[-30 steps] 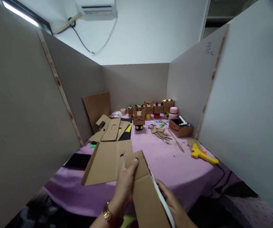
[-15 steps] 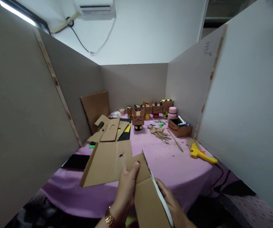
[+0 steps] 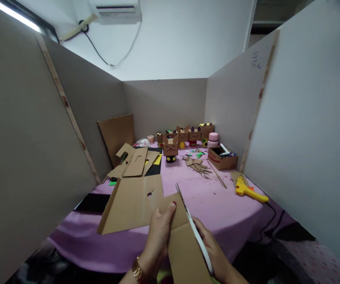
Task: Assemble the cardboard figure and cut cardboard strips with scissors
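Observation:
My left hand [image 3: 159, 230] grips a piece of cardboard [image 3: 185, 246] near its upper end, thumb lying on top. A crease runs across the piece below the thumb. Along its right edge are the scissors [image 3: 200, 240], white-handled, their blades pointing away from me and lying close against the cardboard. My right hand [image 3: 214, 248] is wrapped around the scissors' handle, its fingers partly hidden behind it. Left of the hands lies a larger cardboard sheet [image 3: 128, 209] with a small hole in it.
More cut cardboard [image 3: 136, 161] is stacked at the left. Cardboard animal figures [image 3: 170, 146] stand at the back. Cardboard scraps [image 3: 198, 167], a box of markers [image 3: 221, 161] and a yellow glue gun [image 3: 249, 192] lie to the right. Partition walls enclose the purple-covered table [image 3: 217, 205].
The whole view has shifted slightly. Both hands keep hold of the cardboard and scissors in nearly the same position; the scissor blades look slightly farther apart at the tip.

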